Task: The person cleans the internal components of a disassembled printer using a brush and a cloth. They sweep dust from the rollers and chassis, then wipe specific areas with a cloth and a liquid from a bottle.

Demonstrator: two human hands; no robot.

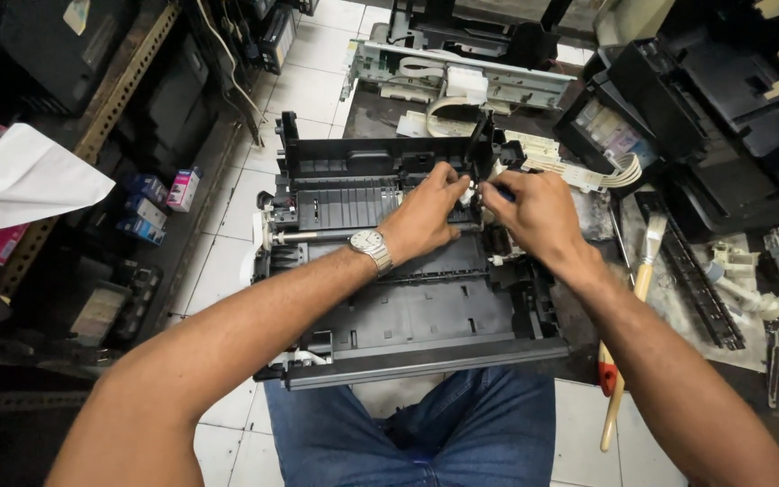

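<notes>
An opened black printer chassis (407, 307) rests across my lap, its cover off and rollers and plastic ribs exposed. My left hand (426, 212), with a silver wristwatch, reaches into the upper middle of the chassis and pinches a small white part (467, 191). My right hand (534, 212) meets it from the right, fingers closed on the same small part beside an upright black bracket (480, 144). What the fingertips grip is mostly hidden.
A wooden-handled paintbrush (637, 289) lies to the right on a dirty work surface (678, 298). White ribbon cables (606, 171), a detached printer assembly (462, 77) and other black printers (714, 99) sit behind. Small ink boxes (160, 203) stand on a shelf at left.
</notes>
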